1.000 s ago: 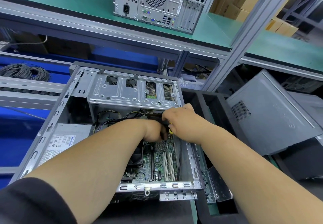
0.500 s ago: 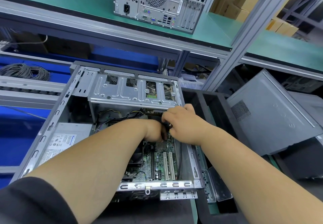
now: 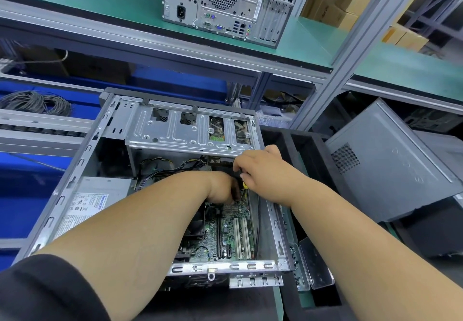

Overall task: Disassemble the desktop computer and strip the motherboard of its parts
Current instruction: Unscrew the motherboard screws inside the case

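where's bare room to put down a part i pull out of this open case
Bare green shelf top lies left of the upright tower. The dark tray compartment, between the open case and the grey side panel, looks empty. It is crowded under the drive cage, where both hands and cables meet.

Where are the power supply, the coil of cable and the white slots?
power supply (image 3: 95, 201), head view, on its label
coil of cable (image 3: 37, 101), head view, middle of the bundle
white slots (image 3: 241, 238), head view, between both strips
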